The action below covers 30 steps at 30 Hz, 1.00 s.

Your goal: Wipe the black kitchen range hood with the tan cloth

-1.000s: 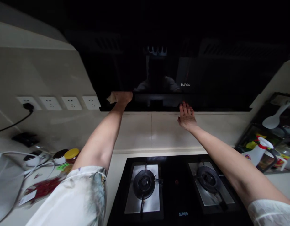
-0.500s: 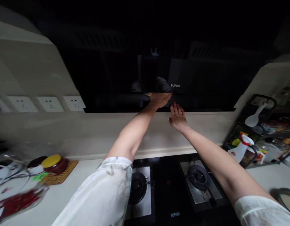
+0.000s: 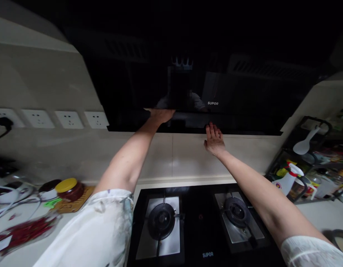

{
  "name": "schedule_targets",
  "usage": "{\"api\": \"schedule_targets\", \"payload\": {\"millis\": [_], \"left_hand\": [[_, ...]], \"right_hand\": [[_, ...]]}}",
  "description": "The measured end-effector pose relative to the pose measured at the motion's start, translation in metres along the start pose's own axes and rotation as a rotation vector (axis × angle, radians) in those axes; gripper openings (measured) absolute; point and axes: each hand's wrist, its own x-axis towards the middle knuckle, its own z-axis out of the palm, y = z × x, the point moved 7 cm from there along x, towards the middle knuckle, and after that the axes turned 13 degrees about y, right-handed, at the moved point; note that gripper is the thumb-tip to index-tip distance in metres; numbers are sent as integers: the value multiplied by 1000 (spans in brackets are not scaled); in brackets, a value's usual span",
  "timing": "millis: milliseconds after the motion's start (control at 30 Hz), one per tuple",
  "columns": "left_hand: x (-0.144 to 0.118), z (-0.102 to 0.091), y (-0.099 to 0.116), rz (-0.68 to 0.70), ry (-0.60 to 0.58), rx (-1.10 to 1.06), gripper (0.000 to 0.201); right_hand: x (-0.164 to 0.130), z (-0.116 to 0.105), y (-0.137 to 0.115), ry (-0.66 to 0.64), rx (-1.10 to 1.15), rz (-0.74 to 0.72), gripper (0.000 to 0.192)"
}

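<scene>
My left hand (image 3: 160, 115) reaches up to the lower strip of the black glass range hood (image 3: 243, 92) and presses a pale cloth (image 3: 147, 109) against it; only a sliver of the cloth shows beside the fingers. My right hand (image 3: 214, 139) lies flat, fingers apart, on the beige wall tile (image 3: 188, 155), fingertips touching the hood's bottom edge. It holds nothing. Both arms stretch over the black gas hob (image 3: 200, 222).
The hob has a left burner (image 3: 161, 221) and a right burner (image 3: 236, 211). On the counter to the left are a yellow-lidded jar (image 3: 68, 188), a bag of red chillies (image 3: 23, 231) and cables. Wall sockets (image 3: 68, 119) sit at left. A spray bottle (image 3: 286, 180) and rack (image 3: 313, 155) stand at right.
My left hand slid right along the hood's lower strip with the cloth, then back left to near the middle. My right hand stayed at the hood's bottom edge.
</scene>
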Motion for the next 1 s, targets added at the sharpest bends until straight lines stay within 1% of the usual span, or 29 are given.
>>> {"api": "schedule_targets", "payload": {"millis": [67,133,200,233,300,367,500,567,700,767,900,1000], "left_hand": [[-2,-18,-37,-84,84,26,67],[-7,-32,-65,-80,171,69,59],[-14,-40,-88,-76,214,123,55],[-18,-43,-97,-101,224,147,55],[-27,-46,-109,-161,243,193,56],[-35,-48,-110,-188,259,243,54],[-49,-46,-99,-177,262,294,51],[-56,-44,-94,-201,287,276,56],[-76,-40,-84,-309,330,180,71],[-87,-40,-79,-323,334,144,75],[-110,-44,-74,-313,330,109,74],[-122,-40,-73,-320,301,95,76]], "right_hand": [[0,2,1,13,-1,1,91],[0,5,3,21,-5,-2,91],[0,8,4,29,-10,-8,91],[0,9,4,32,-14,-10,92],[0,10,5,27,-21,-10,93],[0,11,5,22,-25,-10,94],[-1,8,3,21,-29,-16,95],[-1,6,3,19,-34,-16,95],[0,7,3,-1,-47,-10,95],[0,8,3,-1,-52,-6,96],[1,9,4,14,-53,-1,94],[0,8,3,22,-44,-6,94]]}}
